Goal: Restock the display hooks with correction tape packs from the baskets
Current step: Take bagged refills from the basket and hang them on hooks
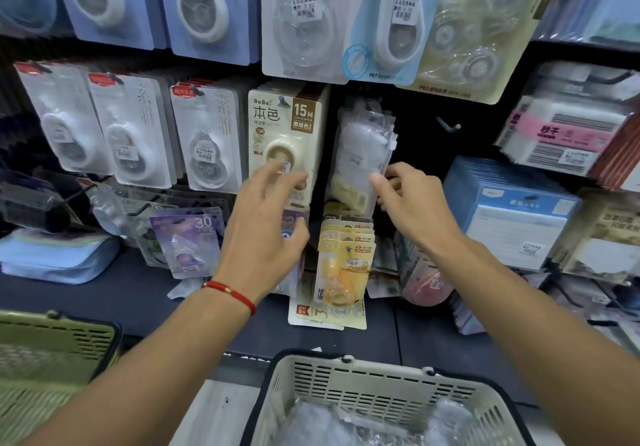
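A bunch of clear-wrapped correction tape packs [360,154] hangs on a hook at the middle of the display. My right hand [412,203] pinches the lower right edge of that bunch between thumb and fingers. My left hand [266,224] hovers in front of the beige "15M" packs [284,134], fingers spread and relaxed, holding nothing. A cream basket [363,383] at the bottom middle holds more clear-wrapped packs [311,425]. A green basket [52,348] sits at the lower left.
White packs [204,140] fill hooks to the left, yellow packs [346,262] and purple packs [187,241] hang lower. A bare hook [448,126] sticks out right of the clear bunch. Blue boxed stock [509,213] stands at right. A dark shelf ledge [138,300] runs below.
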{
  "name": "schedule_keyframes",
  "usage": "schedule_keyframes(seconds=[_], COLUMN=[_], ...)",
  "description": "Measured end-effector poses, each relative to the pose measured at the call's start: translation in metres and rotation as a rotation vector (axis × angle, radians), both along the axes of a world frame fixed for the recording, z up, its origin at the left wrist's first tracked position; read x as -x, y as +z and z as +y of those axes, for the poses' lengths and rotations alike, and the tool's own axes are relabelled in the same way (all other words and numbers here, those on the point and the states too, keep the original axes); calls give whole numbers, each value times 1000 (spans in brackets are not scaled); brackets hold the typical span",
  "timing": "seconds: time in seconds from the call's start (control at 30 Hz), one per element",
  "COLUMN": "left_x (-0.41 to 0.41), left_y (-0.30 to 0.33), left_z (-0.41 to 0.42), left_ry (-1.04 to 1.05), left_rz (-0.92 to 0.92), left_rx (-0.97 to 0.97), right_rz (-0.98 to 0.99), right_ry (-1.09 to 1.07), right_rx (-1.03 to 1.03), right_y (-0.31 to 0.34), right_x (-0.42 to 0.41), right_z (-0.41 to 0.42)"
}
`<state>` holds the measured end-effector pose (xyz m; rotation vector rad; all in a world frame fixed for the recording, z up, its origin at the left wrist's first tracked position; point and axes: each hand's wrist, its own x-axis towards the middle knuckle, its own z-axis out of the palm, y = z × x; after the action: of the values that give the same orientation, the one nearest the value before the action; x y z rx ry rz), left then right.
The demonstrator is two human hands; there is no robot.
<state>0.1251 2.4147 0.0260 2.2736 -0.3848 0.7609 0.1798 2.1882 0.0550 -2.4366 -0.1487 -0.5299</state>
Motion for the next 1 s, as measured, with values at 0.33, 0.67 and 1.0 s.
schedule_keyframes(seconds=[0.33, 0.67, 1.0], left_x=[-18, -18, -8], left_y=[-8, -12, -21], left_z=[6, 7, 5], left_ry=[45, 34, 43], left_rz=[43, 21, 30], left_rx=[-232, -276, -308], right_rz=[-660, -557, -124], right_ry=[-12, -49, 120], right_rx=[208, 519, 263], right_y=[-21, -30, -47], right_x=[6, -16, 1], right_z=[19, 28, -10])
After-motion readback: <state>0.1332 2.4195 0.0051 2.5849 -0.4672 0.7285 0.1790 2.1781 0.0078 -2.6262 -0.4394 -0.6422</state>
